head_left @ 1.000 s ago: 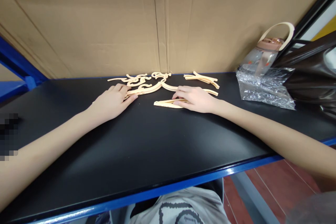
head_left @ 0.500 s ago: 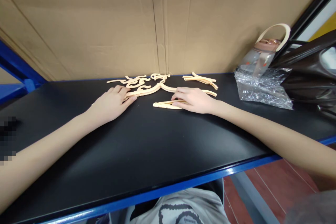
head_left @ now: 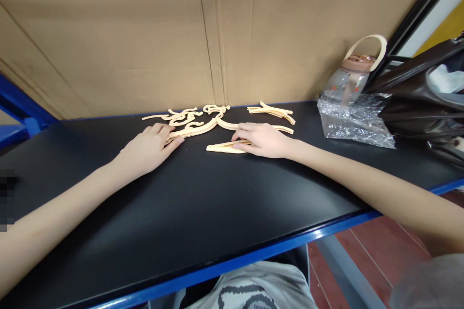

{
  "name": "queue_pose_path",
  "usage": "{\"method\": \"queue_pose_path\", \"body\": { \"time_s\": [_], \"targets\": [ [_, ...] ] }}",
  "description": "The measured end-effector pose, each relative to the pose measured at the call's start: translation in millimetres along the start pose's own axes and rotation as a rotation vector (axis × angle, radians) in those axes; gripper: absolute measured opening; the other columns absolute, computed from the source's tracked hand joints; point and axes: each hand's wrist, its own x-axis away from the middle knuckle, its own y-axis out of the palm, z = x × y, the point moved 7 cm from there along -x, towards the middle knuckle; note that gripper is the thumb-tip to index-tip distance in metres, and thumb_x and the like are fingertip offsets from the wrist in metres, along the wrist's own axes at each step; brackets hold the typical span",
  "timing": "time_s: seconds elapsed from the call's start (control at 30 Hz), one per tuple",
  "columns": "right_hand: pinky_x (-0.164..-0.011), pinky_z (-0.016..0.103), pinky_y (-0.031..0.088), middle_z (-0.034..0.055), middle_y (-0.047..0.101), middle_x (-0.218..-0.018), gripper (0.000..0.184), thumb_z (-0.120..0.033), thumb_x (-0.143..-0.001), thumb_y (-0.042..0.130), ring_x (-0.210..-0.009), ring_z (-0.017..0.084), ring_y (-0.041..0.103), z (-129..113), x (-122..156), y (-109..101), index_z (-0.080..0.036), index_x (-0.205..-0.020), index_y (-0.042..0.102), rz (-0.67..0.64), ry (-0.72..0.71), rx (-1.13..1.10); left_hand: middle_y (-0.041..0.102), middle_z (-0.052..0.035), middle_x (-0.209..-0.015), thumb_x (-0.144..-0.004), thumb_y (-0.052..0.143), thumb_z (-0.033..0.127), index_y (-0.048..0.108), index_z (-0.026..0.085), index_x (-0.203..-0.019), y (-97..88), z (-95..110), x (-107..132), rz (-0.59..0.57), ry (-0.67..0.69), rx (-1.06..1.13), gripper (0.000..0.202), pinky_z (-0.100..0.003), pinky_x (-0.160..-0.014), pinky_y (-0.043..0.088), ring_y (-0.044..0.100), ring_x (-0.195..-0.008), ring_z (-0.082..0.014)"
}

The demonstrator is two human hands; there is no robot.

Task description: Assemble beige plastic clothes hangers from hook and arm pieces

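A cream plastic clothes hanger (head_left: 203, 129) lies on the black tabletop, its two curved arms spreading from the middle. At its left end my left hand (head_left: 148, 147) is closed around the hanger arm, thumb in front and fingers behind. My right hand (head_left: 263, 140) grips a flat pair of cream hanger bars (head_left: 220, 148) in front of the right arm. The palm hides the bars' right end and part of that arm. Behind my left hand lie several loose cream hanger hooks (head_left: 183, 116). More cream hanger arms (head_left: 271, 110) are stacked at the back right.
A clear bottle (head_left: 353, 79) with a pink lid and cream handle stands at the right, behind crinkled clear plastic wrap (head_left: 351, 123). Beside it is a dark brown bag (head_left: 409, 101). Cardboard (head_left: 145, 34) walls the back; a blue rail (head_left: 253, 256) edges the table.
The view has shifted slightly, so everything appears a little further left. Both hands keep their places on the hanger pieces.
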Motion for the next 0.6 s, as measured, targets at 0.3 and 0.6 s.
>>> {"method": "queue_pose_path", "body": {
  "time_s": [0.3, 0.6],
  "targets": [
    [-0.065, 0.027, 0.035, 0.0068, 0.063, -0.103, 0.032, -0.039, -0.097, 0.040, -0.090, 0.018, 0.059, -1.7, 0.5, -1.9, -0.018, -0.101, 0.064, -0.008, -0.001, -0.022, 0.050, -0.0198, -0.129, -0.092, 0.024, 0.050, 0.049, 0.007, -0.121, 1.0, -0.4, -1.8, -0.012, 0.003, -0.028, 0.057, -0.046, -0.102, 0.038, 0.046, -0.120, -0.0349],
    [-0.063, 0.026, 0.034, 0.0063, 0.063, -0.105, 0.033, -0.040, -0.097, 0.040, -0.090, 0.018, 0.060, -1.8, 0.8, -3.3, -0.018, -0.101, 0.064, -0.014, 0.007, -0.033, 0.049, -0.0208, -0.131, -0.093, 0.024, 0.048, 0.048, 0.006, -0.125, 0.8, 0.2, -1.3, -0.020, 0.000, -0.027, 0.058, -0.047, -0.102, 0.038, 0.046, -0.121, -0.0362]
  ]
}}
